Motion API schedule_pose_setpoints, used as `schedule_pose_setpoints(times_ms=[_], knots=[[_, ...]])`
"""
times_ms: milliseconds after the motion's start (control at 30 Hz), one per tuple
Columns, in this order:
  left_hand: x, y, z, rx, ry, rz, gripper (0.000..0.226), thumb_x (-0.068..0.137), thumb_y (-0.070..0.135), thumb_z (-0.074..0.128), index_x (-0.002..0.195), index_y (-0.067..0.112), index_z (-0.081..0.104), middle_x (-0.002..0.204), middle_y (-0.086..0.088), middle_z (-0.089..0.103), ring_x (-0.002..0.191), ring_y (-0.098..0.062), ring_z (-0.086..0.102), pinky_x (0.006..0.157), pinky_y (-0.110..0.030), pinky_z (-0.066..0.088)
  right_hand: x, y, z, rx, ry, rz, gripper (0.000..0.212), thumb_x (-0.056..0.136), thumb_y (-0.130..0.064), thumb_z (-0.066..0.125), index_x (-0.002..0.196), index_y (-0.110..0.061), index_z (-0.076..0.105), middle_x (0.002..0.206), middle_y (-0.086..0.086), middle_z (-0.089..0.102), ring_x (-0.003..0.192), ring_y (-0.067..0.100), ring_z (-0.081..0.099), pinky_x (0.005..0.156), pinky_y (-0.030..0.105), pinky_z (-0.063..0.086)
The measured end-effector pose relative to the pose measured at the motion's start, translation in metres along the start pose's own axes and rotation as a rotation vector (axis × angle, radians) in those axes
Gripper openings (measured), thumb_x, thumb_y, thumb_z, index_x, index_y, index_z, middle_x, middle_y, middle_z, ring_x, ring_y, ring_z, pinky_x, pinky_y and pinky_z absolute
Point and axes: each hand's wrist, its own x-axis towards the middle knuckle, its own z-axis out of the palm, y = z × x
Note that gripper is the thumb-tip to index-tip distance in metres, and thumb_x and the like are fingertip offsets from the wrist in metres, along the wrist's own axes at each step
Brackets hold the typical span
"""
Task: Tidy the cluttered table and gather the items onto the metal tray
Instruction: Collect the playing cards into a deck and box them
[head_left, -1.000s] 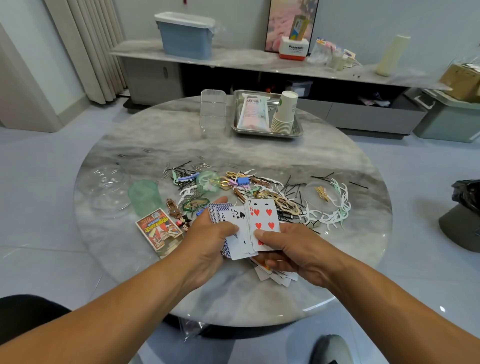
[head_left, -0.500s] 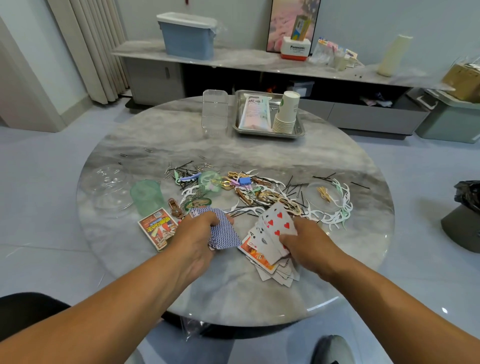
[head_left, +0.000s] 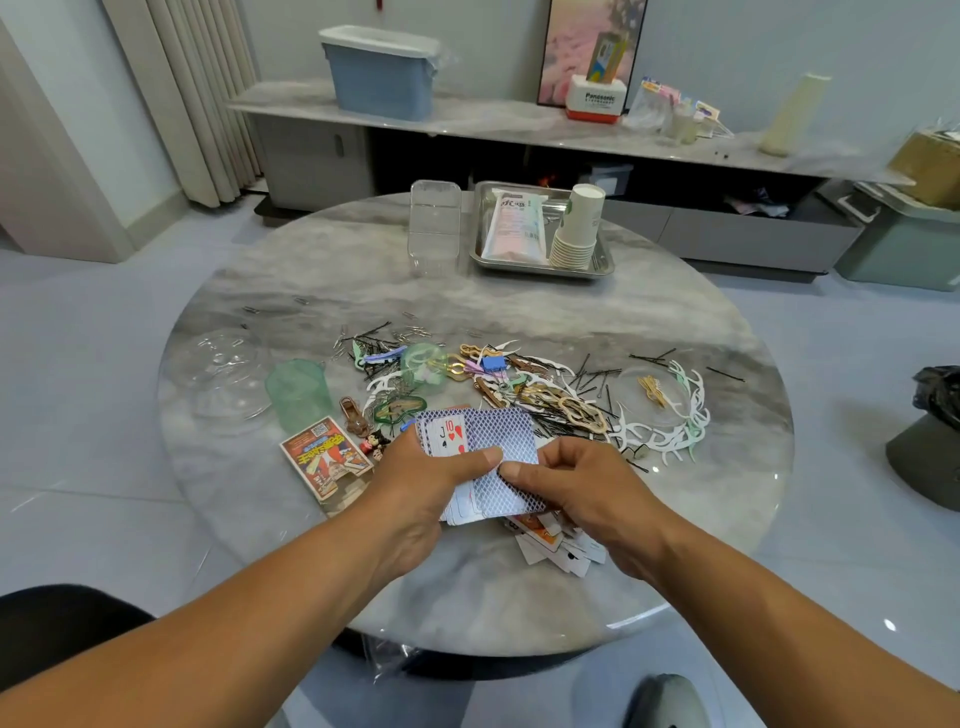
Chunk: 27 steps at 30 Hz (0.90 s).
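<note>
Blue-backed playing cards (head_left: 501, 462) are pinched together by both the left hand (head_left: 431, 480) and right hand (head_left: 582, 488) at the table's near edge: gathering the deck, I judge. Next, collect the loose cards (head_left: 558, 543) beneath. One metal tray (head_left: 605, 262) stands well apart, holding one packet (head_left: 514, 228) and one cup stack (head_left: 579, 226).

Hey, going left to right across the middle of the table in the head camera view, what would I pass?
Clear plastic dome lid → green translucent cup → card box → left hand gripping the playing cards → right hand pinching them → white floss picks.
</note>
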Motion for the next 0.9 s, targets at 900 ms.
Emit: schedule_pose_setpoints(times_ms=[900], knots=[[0.011,-0.001,-0.006,-0.006,0.109,-0.005,0.034,0.082,-0.001,0.077,0.113,0.008,0.066,0.096,-0.013,0.078,0.082,-0.03,0.076,0.073,-0.048,0.062,0.0,-0.009,-0.003,0.239,-0.098,0.195,0.021,0.105,-0.023,0.055,0.118,-0.009,0.065,0.101,0.012,0.078,0.085,0.024,0.078,0.059,0.024,0.059]])
